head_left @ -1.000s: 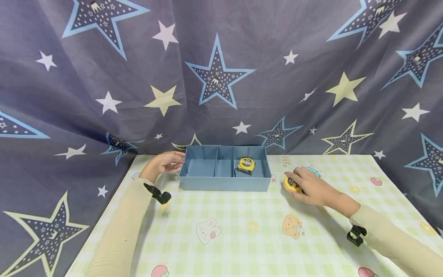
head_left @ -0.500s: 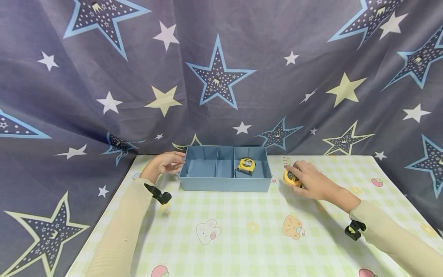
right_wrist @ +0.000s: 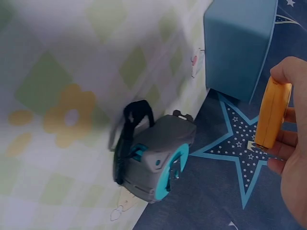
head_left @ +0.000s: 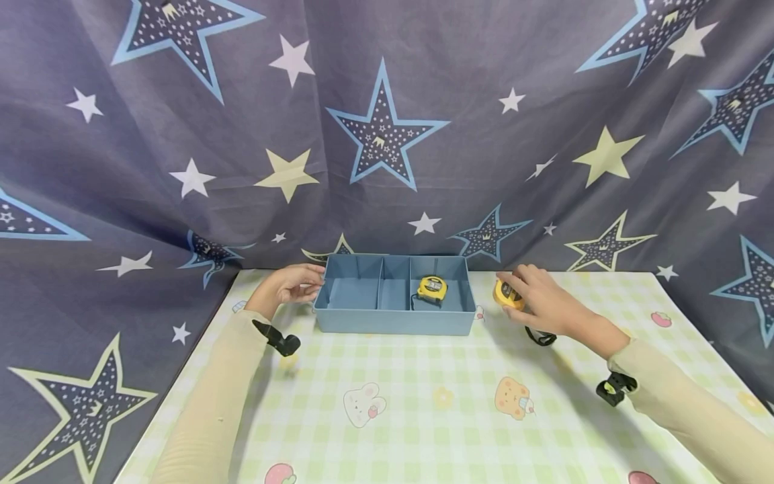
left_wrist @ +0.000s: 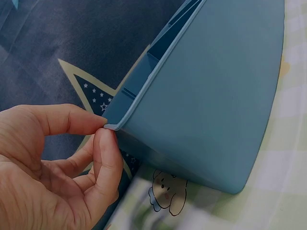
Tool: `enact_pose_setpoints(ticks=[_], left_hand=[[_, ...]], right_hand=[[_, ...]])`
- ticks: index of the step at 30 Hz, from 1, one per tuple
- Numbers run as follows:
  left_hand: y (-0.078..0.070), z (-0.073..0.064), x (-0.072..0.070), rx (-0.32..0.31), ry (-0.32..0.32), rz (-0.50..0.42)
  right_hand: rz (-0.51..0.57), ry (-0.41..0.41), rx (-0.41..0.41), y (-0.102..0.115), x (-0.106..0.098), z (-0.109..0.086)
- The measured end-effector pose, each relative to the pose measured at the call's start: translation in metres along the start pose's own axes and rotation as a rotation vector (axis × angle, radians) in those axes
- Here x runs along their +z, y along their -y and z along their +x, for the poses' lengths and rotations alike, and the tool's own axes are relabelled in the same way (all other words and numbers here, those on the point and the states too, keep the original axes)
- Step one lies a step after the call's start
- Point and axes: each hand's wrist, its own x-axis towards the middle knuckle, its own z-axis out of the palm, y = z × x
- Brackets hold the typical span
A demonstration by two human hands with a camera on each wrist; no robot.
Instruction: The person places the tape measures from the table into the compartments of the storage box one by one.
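Note:
With thumb and finger, my left hand (left_wrist: 62,167) pinches the rim at the left end of a blue divided box (head_left: 393,323). A yellow-and-black tape measure (head_left: 432,289) lies in the box's right compartment. To the right of the box, my right hand (head_left: 547,306) grips a second yellow tape measure (right_wrist: 272,112) between thumb and fingers, raised above the table. Below that hand, a grey and teal tape measure (right_wrist: 158,155) with a black wrist strap rests on the table; the hand mostly hides it in the head view.
The box has three compartments and stands at the back of the table (head_left: 417,430), whose cloth is green-checked. Close behind hangs a dark curtain (head_left: 387,208) with star prints. Both wrists carry small black camera mounts.
My right hand has lifted the yellow tape measure off the table and shifted it slightly up and left. The grey tape measure's black strap now shows under the hand. The left hand stays put.

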Motion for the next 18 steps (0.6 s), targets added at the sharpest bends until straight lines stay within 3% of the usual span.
enact_pose_setpoints(ticks=[18], left_hand=[[0.0, -0.003, 0.001, 0.021, 0.014, 0.027]], right_hand=[[0.024, 0.031, 0.074, 0.007, -0.009, 0.017]])
